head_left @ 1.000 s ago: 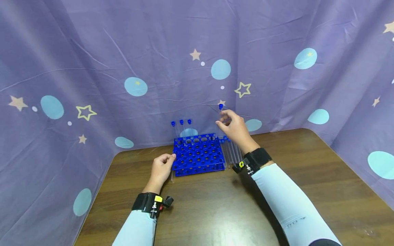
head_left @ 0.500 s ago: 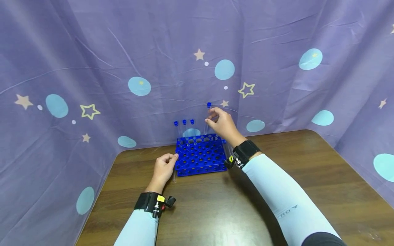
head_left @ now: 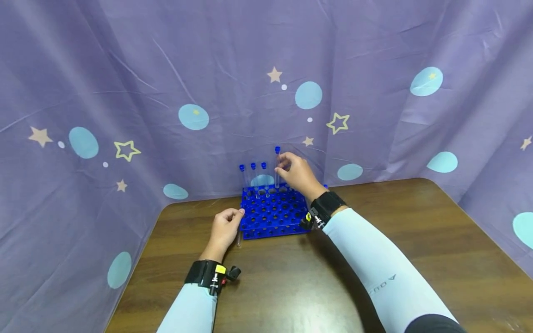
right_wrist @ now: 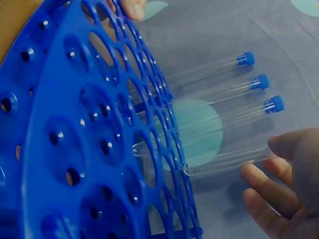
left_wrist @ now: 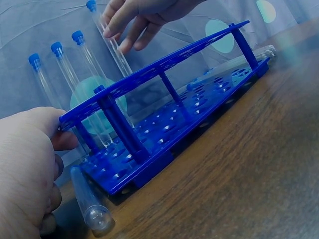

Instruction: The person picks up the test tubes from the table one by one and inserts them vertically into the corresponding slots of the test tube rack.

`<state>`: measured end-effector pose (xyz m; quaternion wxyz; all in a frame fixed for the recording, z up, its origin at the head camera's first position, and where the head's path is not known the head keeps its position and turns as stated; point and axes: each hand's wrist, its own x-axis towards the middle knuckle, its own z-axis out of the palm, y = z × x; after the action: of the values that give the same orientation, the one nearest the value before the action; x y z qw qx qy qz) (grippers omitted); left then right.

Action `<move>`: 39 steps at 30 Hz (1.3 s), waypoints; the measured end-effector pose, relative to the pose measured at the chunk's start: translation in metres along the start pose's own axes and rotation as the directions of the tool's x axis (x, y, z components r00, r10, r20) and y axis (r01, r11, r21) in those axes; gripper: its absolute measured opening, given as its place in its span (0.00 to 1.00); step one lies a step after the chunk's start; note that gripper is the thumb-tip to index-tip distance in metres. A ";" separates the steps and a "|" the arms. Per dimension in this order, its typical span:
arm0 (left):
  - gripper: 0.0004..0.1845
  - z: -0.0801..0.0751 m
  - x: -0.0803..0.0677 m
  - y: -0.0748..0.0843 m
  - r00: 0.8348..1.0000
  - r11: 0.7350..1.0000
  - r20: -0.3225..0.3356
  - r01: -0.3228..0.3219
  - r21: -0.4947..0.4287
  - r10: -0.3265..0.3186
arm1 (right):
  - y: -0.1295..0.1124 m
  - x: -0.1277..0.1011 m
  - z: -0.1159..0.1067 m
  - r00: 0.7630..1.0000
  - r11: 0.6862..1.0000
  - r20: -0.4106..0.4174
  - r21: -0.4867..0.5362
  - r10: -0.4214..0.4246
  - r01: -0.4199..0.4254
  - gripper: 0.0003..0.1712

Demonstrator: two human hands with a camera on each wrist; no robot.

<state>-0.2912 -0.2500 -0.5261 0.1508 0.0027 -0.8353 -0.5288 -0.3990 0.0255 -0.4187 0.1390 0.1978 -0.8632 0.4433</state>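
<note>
A blue test-tube rack (head_left: 272, 212) stands at the table's far edge. Three clear tubes with blue caps (head_left: 252, 175) stand upright in its back row. My right hand (head_left: 293, 171) pinches a fourth capped tube (head_left: 277, 166) near its top, just right of those three. In the right wrist view the held tube's (right_wrist: 229, 159) rounded bottom meets a hole in the rack's top plate (right_wrist: 99, 139). My left hand (head_left: 225, 227) grips the rack's near left corner, its thumb (left_wrist: 67, 139) on the top plate (left_wrist: 164, 69). One uncapped tube (left_wrist: 89, 201) lies on the table beside that hand.
A purple cloth with stars and dots (head_left: 266, 69) hangs close behind and on both sides of the brown wooden table (head_left: 416, 240). More tubes (left_wrist: 261, 51) lie flat to the right of the rack, mostly hidden by my right arm in the head view.
My right hand has carried the capped tube leftward and down, from right of the rack to its back row beside the three standing tubes. My left hand has stayed on the rack.
</note>
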 end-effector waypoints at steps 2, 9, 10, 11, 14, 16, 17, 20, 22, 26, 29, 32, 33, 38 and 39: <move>0.16 0.000 -0.001 0.000 1.000 1.000 0.005 0.002 -0.009 -0.002 | 0.002 -0.001 0.002 1.000 1.000 0.013 -0.003 0.012 -0.012 0.18; 0.16 0.000 0.002 0.001 1.000 1.000 -0.007 -0.021 0.010 0.021 | 0.006 0.000 0.008 0.999 0.999 0.033 -0.044 0.008 -0.007 0.19; 0.16 0.000 0.002 0.001 1.000 1.000 -0.007 -0.023 0.012 0.023 | 0.007 0.000 0.009 0.999 0.999 0.037 -0.052 0.007 -0.005 0.19; 0.16 0.000 0.001 0.001 1.000 1.000 -0.006 -0.023 0.012 0.023 | 0.008 -0.001 0.009 0.999 0.998 0.044 -0.059 0.009 -0.006 0.19; 0.16 0.001 0.001 0.000 1.000 1.000 -0.003 -0.023 0.012 0.023 | 0.010 -0.003 0.012 0.998 0.998 0.064 -0.059 0.017 -0.013 0.19; 0.16 0.001 0.001 0.000 1.000 1.000 0.000 -0.018 0.011 0.018 | 0.012 -0.003 0.013 0.997 0.999 0.070 -0.049 0.024 -0.020 0.18; 0.16 0.001 0.001 0.000 1.000 1.000 0.000 -0.015 0.010 0.015 | 0.013 -0.004 0.014 0.997 0.999 0.070 -0.043 0.024 -0.021 0.18; 0.16 0.001 0.002 0.000 1.000 1.000 0.002 -0.011 0.013 0.011 | 0.015 -0.004 0.016 0.997 0.999 0.067 -0.034 0.023 -0.020 0.16; 0.16 0.001 0.002 -0.001 1.000 1.000 0.002 -0.012 0.015 0.012 | 0.017 -0.004 0.017 0.998 0.999 0.067 -0.035 0.021 -0.019 0.15; 0.16 0.002 0.003 -0.002 1.000 0.999 0.002 -0.029 0.022 0.029 | 0.019 -0.005 0.019 0.997 0.999 0.077 -0.052 0.018 -0.014 0.15; 0.16 0.002 0.003 -0.003 0.998 0.998 0.000 -0.056 0.031 0.056 | 0.021 -0.007 0.020 0.996 0.998 0.084 -0.056 0.013 -0.008 0.14; 0.16 0.002 0.003 -0.004 0.997 0.997 -0.002 -0.073 0.033 0.073 | 0.022 -0.008 0.021 0.996 0.999 0.088 -0.049 0.006 -0.002 0.13; 0.16 0.002 0.003 -0.005 0.997 0.997 -0.001 -0.071 0.031 0.071 | 0.022 -0.008 0.021 0.996 0.999 0.089 -0.049 0.004 0.000 0.13; 0.15 0.002 0.004 -0.006 0.999 0.998 0.006 -0.050 0.026 0.050 | 0.023 -0.009 0.022 0.995 0.998 0.098 -0.070 0.010 -0.003 0.13; 0.15 0.002 0.004 -0.007 0.999 0.999 0.007 -0.047 0.028 0.046 | 0.023 -0.009 0.022 0.995 0.997 0.101 -0.078 0.015 -0.007 0.13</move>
<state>-0.2966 -0.2518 -0.5317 0.1602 -0.0164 -0.8429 -0.5134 -0.4034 0.0211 -0.4513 0.1002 0.2097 -0.8867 0.3996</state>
